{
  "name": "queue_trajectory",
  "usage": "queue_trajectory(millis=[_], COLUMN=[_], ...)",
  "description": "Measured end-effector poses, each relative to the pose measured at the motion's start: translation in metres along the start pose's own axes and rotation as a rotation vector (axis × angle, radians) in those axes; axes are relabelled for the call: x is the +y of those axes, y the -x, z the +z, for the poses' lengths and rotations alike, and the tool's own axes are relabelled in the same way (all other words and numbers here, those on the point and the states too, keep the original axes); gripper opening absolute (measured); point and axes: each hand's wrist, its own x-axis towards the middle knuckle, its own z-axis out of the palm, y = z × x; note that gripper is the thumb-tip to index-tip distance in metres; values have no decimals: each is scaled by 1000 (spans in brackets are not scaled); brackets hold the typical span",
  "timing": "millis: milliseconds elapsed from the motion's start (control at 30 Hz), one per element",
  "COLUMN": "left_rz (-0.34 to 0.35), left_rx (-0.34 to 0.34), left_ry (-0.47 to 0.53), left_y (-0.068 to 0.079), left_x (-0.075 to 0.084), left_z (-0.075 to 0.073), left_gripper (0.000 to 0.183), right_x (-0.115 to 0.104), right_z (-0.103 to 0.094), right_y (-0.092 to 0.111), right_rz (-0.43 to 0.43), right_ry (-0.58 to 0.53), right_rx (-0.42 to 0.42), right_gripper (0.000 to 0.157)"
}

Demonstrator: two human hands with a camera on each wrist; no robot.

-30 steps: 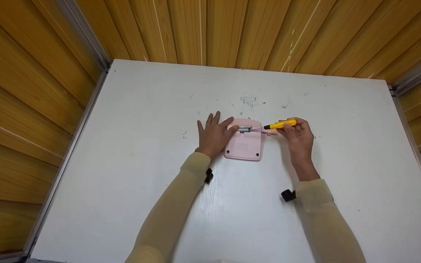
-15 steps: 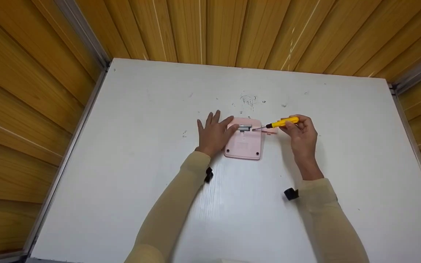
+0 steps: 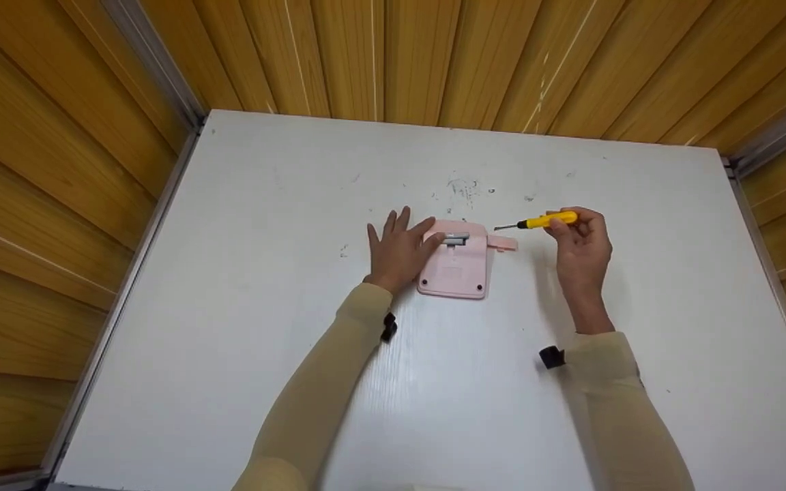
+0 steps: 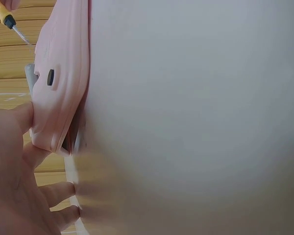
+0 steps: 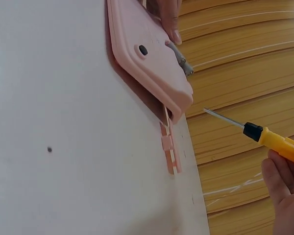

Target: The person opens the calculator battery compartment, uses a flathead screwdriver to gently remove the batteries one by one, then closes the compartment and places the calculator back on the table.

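Yellow-brown wooden panels [image 3: 413, 61] border a marked white surface [image 3: 243, 245] bearing a flat pink plastic device [image 3: 453, 276]; the left hand [image 3: 396, 259], grip wide, touches it; the right hand [image 3: 584, 256] holds a yellow-handled screwdriver [image 3: 541, 221].

We see a white table [image 3: 229, 273] with dark marks [image 3: 463, 189] on top — a pink gadget [image 3: 453, 269] lies there, with a small pink piece [image 3: 504, 243] by it.

Cover [image 3: 503, 243] on table [image 3: 284, 225], just right of device [image 3: 452, 271].
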Motion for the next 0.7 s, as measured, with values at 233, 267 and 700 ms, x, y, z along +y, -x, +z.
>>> queue_trajectory(millis=[233, 267, 700], left_rz=[-2, -4, -1], left_rx=[2, 1, 12], left_ry=[2, 3, -6], left_y=[0, 0, 0], left_x=[-1, -1, 1], left_z=[0, 0, 0], left_gripper=[60, 60, 59], right_x=[3, 3, 8], right_z=[-6, -7, -17], right_y=[-1, -2, -10], right_rz=[-128, -139, -164], right_ry=[238, 271, 423], right_rx=[24, 28, 119], right_gripper=[34, 34, 28])
